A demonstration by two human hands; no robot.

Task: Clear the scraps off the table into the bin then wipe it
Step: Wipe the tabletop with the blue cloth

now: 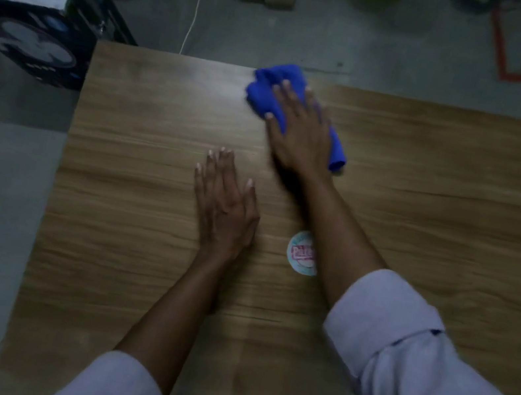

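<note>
The blue cloth (270, 94) lay crumpled on the wooden table (461, 198), close to its far edge and a little past the middle, and the right hand (298, 134) pressed down on it with flat, nearly straight fingers, not closed around it. The left hand (225, 201) rested on the bare wood nearer to the person, palm down and fingers spread, holding nothing. No scraps were visible on the table, so the clearing part seemed done and the wiping was in progress; the bin itself was not in view. One round printed label (301, 253) lay just beside the right forearm, and it was not possible to tell if it was stuck to the surface or loose. Most of the table, to the right and toward the near edge, probably remained to be wiped. The cloth was almost at the far edge, so a stroke further forward could push it off onto the floor. There was wide free room to the right and toward the person. At the far left corner a dark box with a fan picture (35, 46) stood just beside the table.
</note>
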